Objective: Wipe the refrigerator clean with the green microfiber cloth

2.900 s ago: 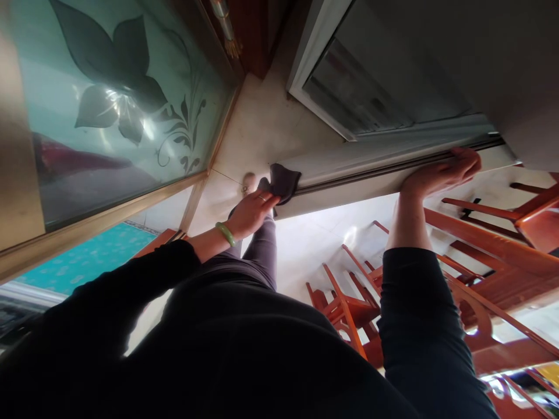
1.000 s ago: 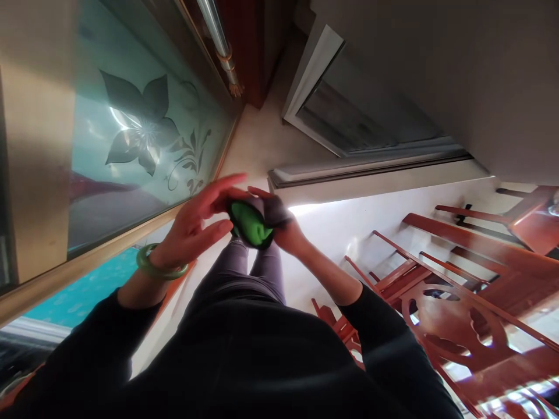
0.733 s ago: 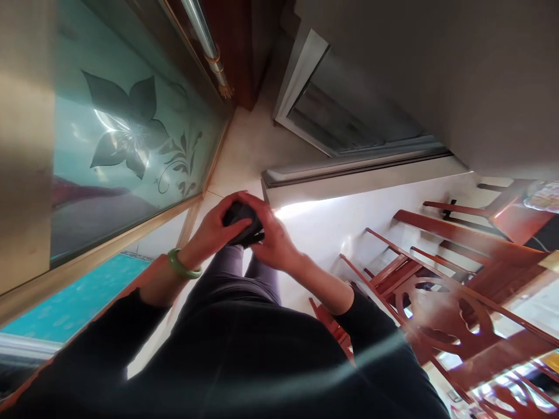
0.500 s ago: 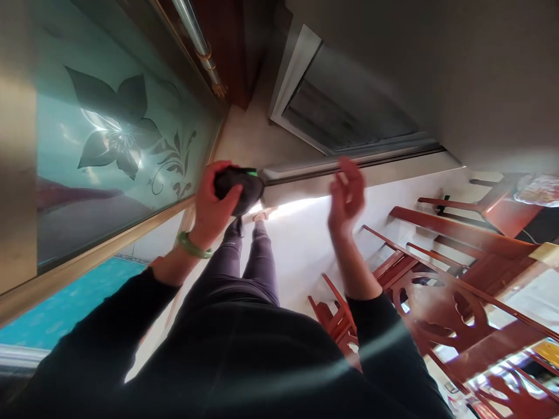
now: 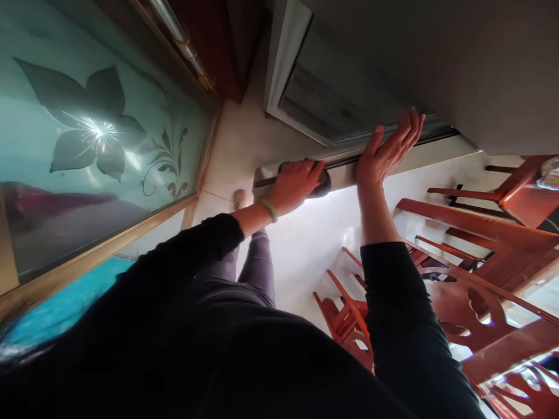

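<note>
My left hand (image 5: pixel 297 181), with a green bangle at its wrist, is closed over a black rounded object (image 5: pixel 323 185). Most of that object is hidden under the fingers, so its kind is unclear. It lies at the long edge of a pale-framed glass panel (image 5: pixel 279 70), near that edge's left end. Farther right along the same edge is my right hand (image 5: pixel 386 148), its fingers stretched out and the thumb apart. Nothing is in it, and its palm appears to rest against the panel.
To the left stands a frosted glass screen (image 5: pixel 161 174) with a flower pattern and gold frame. A metal pole (image 5: pixel 179 35) runs above it. Red-brown wooden chairs (image 5: pixel 345 314) and a wooden bench (image 5: pixel 471 227) stand at the right on the pale floor (image 5: pixel 301 256).
My left hand has moved right, bringing the black object from in front of me to the panel's edge. My right hand has risen to the right, and its curled fingers have straightened.
</note>
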Motion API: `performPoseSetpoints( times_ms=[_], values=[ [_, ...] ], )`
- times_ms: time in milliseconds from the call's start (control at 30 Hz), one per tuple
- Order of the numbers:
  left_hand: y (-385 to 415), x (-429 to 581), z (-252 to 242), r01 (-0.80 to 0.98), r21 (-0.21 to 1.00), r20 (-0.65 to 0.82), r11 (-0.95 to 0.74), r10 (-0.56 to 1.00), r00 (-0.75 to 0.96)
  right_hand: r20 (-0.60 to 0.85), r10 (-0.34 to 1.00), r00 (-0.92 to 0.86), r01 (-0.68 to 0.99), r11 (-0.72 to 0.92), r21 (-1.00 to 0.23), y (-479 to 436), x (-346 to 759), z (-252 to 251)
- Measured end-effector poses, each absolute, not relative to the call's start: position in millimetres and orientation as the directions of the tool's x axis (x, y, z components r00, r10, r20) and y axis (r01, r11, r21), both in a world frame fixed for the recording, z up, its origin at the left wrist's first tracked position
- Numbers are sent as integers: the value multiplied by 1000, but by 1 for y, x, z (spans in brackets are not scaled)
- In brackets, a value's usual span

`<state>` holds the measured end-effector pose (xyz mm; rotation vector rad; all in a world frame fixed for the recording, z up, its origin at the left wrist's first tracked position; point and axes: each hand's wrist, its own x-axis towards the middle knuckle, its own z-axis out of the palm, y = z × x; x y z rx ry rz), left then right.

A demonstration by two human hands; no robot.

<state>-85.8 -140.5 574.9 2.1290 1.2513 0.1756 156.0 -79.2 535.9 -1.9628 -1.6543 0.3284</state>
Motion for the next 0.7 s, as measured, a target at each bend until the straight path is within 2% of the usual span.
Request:
performPoseSetpoints(
  times_ms=[133,200,333,433,500,567,633,700],
  values=[
    [-177,-172,576,733,636,-260,-240,828,497,138,965,224,815,-108,-570,-88,150,544],
    [-199,-217,569,709,698,-299,-102,858,418,130,963,237,807,-121,-578,-91,148,547],
    [-222,-283,537,514,809,-386,286,918,97,157,958,239,815,-110,-569,-96,149,546],
    [-207,-285,520,415,833,-364,366,927,-88,200,954,224,838,-84,-540,-96,153,543],
    [-185,-261,517,343,872,-357,348,933,-39,222,951,216,863,-79,-498,-96,154,543],
    [-160,-227,514,210,930,-342,302,919,196,228,951,207,895,-91,-437,-97,154,546],
    [-142,-199,506,93,958,-283,272,842,459,221,956,193,928,-104,-358,-98,153,551],
    [-135,-185,490,33,955,-256,294,768,587,208,962,176,951,-111,-289,-101,152,557]
  ],
)
